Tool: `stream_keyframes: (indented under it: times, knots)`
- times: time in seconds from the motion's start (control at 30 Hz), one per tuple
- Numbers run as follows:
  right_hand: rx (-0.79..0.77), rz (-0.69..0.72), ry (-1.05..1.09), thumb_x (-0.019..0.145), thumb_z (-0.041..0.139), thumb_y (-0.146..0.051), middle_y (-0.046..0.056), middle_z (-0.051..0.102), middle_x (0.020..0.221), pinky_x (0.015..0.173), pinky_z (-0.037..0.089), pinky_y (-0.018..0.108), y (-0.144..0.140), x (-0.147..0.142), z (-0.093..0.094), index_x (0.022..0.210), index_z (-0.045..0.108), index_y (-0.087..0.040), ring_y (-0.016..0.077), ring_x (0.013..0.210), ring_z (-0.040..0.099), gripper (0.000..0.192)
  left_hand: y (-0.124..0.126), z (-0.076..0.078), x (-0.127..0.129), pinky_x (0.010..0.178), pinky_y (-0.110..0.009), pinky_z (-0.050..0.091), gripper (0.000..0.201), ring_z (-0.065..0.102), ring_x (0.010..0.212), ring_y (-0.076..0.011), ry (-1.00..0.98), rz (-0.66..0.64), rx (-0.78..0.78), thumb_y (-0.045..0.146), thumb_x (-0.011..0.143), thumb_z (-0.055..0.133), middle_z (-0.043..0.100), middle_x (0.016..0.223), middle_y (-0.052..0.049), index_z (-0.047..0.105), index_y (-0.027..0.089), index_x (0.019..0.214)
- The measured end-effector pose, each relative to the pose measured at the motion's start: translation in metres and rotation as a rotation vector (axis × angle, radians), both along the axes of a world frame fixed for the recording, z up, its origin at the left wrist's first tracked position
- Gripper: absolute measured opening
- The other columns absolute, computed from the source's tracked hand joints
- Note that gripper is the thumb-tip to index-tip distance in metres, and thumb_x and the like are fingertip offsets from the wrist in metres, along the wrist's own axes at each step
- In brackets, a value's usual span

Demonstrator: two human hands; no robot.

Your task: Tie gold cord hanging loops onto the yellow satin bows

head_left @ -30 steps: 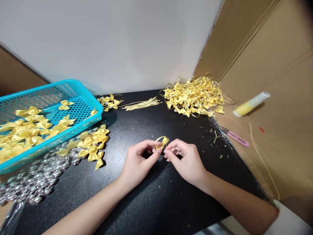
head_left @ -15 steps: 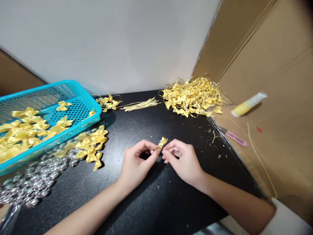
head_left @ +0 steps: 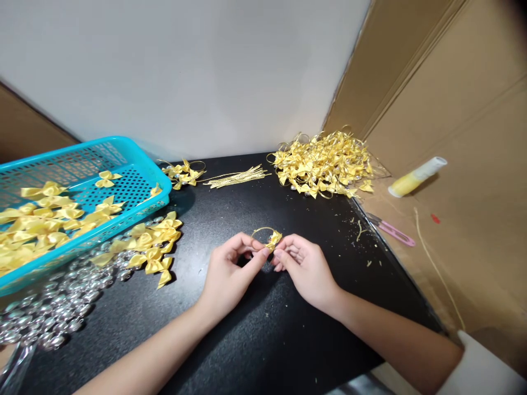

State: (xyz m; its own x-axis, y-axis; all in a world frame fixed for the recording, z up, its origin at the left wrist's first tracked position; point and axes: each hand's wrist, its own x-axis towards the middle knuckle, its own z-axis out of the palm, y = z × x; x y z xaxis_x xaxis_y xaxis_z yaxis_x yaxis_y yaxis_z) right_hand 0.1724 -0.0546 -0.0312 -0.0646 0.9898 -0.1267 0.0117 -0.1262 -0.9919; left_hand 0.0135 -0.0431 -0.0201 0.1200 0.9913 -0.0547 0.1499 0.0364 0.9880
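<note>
My left hand (head_left: 230, 274) and my right hand (head_left: 307, 269) meet over the middle of the black table (head_left: 255, 340). Between their fingertips they pinch one small yellow bow with a gold wire loop (head_left: 269, 237). The loop stands up above the fingers. A loose bunch of yellow bows (head_left: 154, 244) lies to the left of my left hand. Silver beads (head_left: 53, 307) are spread further left.
A turquoise basket (head_left: 135, 164) with several yellow bows stands at the left. Gold wire pieces (head_left: 239, 176) and a big heap of finished bows (head_left: 325, 162) lie at the back. A glue tube (head_left: 415, 176) and pink snips (head_left: 391, 229) rest on cardboard at the right.
The wire loop on the bow was folded flat half a second ago; it now stands up as a round loop again. Both hands stayed in place with small finger movements.
</note>
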Motion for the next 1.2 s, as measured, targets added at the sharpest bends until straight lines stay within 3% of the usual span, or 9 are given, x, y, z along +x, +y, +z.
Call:
stream_keyframes:
  times: [0.2, 0.6, 1.2]
  knots:
    - [-0.002, 0.028, 0.005, 0.084, 0.06, -0.032, 0.0, 0.064, 0.065, 0.058, 0.052, 0.025, 0.0003, 0.0, 0.0007, 0.076, 0.055, -0.019, 0.0114, 0.058, 0.062, 0.016, -0.0007, -0.0004, 0.0005, 0.063, -0.024, 0.045, 0.016, 0.062, 0.067, -0.0142, -0.01, 0.007, -0.044, 0.029, 0.079, 0.068, 0.068, 0.072, -0.003, 0.059, 0.017, 0.074]
    - [-0.009, 0.032, 0.002, 0.084, 0.06, -0.034, 0.0, 0.063, 0.065, 0.058, 0.052, 0.025, 0.0006, 0.0002, 0.0015, 0.076, 0.055, -0.019, 0.0114, 0.057, 0.06, 0.018, -0.0005, 0.0004, 0.0006, 0.063, -0.024, 0.044, 0.014, 0.06, 0.065, -0.0139, 0.026, 0.025, 0.026, 0.028, 0.079, 0.067, 0.068, 0.071, -0.002, 0.06, 0.017, 0.074]
    - [-0.036, 0.027, 0.016, 0.083, 0.058, -0.029, -0.002, 0.059, 0.062, 0.057, 0.048, 0.025, 0.0006, -0.0005, 0.0049, 0.076, 0.054, -0.018, 0.0103, 0.055, 0.057, 0.014, -0.0032, -0.0028, 0.0, 0.069, -0.02, 0.052, 0.005, 0.067, 0.068, -0.0119, 0.224, 0.014, 0.319, 0.018, 0.078, 0.07, 0.072, 0.076, 0.001, 0.065, 0.019, 0.08]
